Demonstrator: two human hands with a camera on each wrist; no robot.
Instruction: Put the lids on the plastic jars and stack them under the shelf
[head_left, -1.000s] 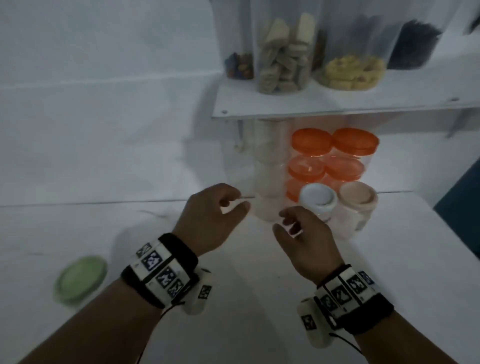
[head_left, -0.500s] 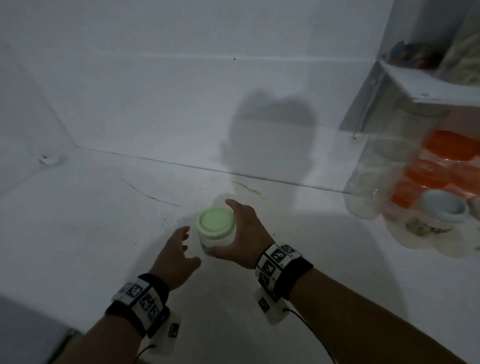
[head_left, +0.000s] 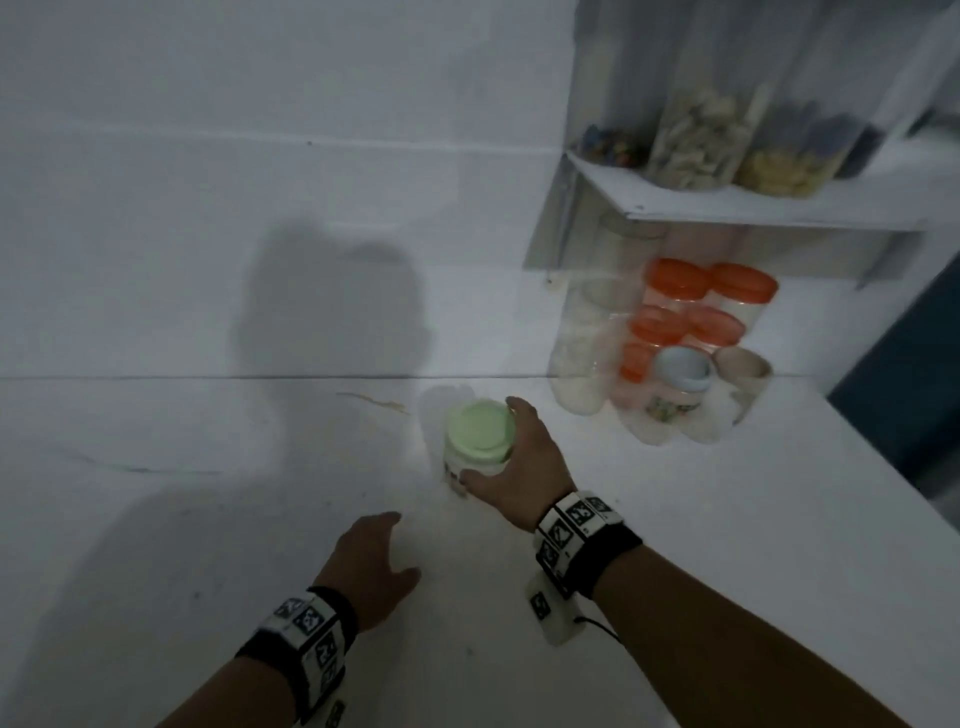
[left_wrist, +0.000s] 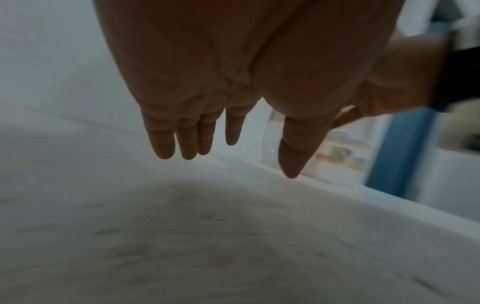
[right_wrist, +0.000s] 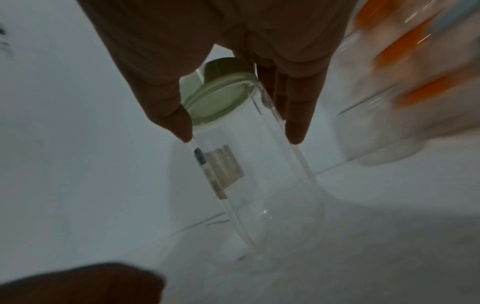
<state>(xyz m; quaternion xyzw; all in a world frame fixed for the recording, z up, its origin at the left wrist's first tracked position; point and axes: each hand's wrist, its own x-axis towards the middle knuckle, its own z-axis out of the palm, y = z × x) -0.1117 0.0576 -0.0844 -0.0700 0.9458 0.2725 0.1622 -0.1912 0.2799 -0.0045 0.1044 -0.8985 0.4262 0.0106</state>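
Observation:
A clear plastic jar (head_left: 460, 470) with a pale green lid (head_left: 479, 428) is near the middle of the white counter. My right hand (head_left: 511, 457) grips it from the right, thumb on the near side and fingers round the far side; in the right wrist view the jar (right_wrist: 257, 181) and its green lid (right_wrist: 218, 98) show between thumb and fingers. My left hand (head_left: 376, 556) hovers empty over the counter nearer to me, its fingers (left_wrist: 187, 142) straight. Under the shelf (head_left: 753, 208) stand stacked jars with orange lids (head_left: 678, 278).
In front of the orange stack stand a jar with a light blue lid (head_left: 680, 369) and one with a beige lid (head_left: 743, 366). A tall clear stack (head_left: 592, 338) stands at their left. Filled containers (head_left: 696, 140) sit on the shelf. The counter edge (head_left: 883, 467) runs at the right.
My right hand has taken the green-lidded jar and carried it right, toward the shelf. The left hand has let go and dropped back toward me.

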